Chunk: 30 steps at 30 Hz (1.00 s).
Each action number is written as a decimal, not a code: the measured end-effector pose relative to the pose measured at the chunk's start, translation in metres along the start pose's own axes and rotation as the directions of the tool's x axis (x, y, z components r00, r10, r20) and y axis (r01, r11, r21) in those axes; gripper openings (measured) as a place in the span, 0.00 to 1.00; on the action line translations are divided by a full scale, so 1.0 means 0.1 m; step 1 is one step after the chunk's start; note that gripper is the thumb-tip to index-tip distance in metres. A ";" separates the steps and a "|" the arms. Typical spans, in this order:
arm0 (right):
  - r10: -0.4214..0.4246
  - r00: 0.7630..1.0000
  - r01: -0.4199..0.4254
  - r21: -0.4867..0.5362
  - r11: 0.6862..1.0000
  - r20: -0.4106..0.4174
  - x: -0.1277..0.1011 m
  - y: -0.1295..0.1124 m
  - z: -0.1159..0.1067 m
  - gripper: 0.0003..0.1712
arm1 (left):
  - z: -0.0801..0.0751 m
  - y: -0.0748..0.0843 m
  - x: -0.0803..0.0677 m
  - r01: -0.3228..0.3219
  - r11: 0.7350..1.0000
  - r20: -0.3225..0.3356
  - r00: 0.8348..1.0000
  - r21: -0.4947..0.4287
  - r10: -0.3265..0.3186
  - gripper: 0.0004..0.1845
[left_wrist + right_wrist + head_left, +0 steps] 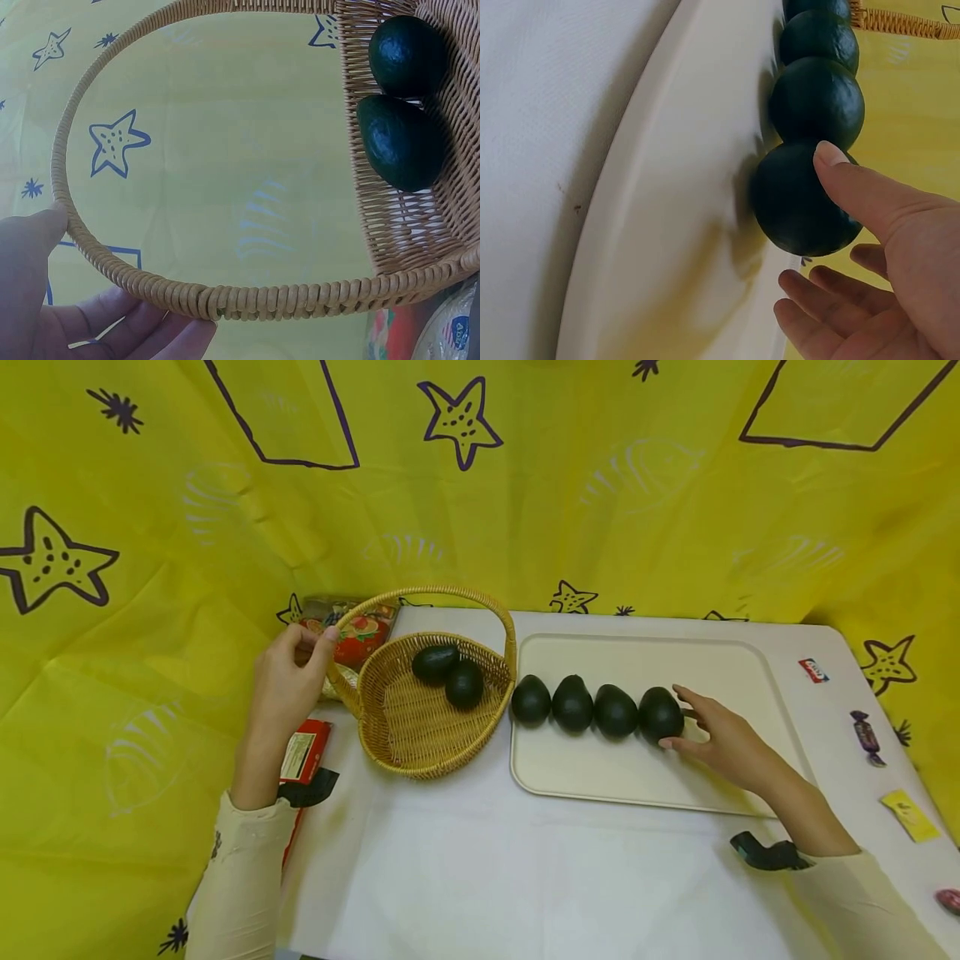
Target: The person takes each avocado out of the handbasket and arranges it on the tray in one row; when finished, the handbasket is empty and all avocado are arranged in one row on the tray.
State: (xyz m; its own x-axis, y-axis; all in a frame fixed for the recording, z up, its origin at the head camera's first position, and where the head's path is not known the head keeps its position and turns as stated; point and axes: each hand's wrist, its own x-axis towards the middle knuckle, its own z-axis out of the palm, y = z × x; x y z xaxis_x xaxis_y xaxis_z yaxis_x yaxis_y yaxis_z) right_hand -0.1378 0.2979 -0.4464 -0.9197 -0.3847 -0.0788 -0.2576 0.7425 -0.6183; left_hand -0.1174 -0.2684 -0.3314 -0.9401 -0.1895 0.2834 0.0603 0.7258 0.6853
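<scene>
My left hand [291,672] grips the handle of the wicker basket [420,764] at its left side; the left wrist view shows its thumb and fingers [187,337] around the woven cane. Inside the basket two dark green avocados [464,684] lie together against the far wall. Several more avocados [573,704] stand in a row on the cream tray [712,668]. At the row's right end, my right hand [720,739] is spread beside the last avocado [661,716]. Its thumb [855,180] overlaps that avocado in the right wrist view, while the other fingers stand apart from it.
Behind the basket's left side is a red patterned package [360,639]. A red box [306,750] lies by the left forearm. On the table's right side are a small red wrapper [813,671], a purple wrapped candy [867,737] and a yellow packet [910,815]. A yellow curtain [525,527] hangs behind.
</scene>
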 end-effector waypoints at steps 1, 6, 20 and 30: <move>0.003 1.000 -0.003 -0.002 1.000 0.004 0.00 0.00 0.00 0.56 | 0.00 0.00 0.00 0.000 1.000 0.000 1.000 0.000 0.000 0.27; 0.013 1.000 -0.013 -0.004 1.000 0.016 0.01 -0.03 -0.02 0.57 | 0.00 0.00 0.00 0.004 1.000 -0.003 1.000 -0.003 -0.004 0.27; -0.007 0.996 0.004 -0.041 0.999 -0.084 0.07 -0.30 -0.07 0.53 | -0.02 -0.01 -0.01 0.020 1.000 0.009 1.000 0.003 -0.020 0.28; -0.130 0.991 0.128 -0.059 0.990 -0.029 0.34 -1.05 0.00 0.44 | -0.01 0.00 0.00 0.027 1.000 0.025 0.999 0.006 -0.027 0.29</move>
State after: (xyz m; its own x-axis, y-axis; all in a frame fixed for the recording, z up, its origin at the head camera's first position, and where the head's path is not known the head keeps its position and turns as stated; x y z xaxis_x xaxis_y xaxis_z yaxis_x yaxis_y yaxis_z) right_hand -0.1419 0.2069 -0.3842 -0.8867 -0.4617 0.0253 -0.3904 0.7180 -0.5762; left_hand -0.1170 -0.2691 -0.3304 -0.9494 -0.1927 0.2478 0.0327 0.7244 0.6886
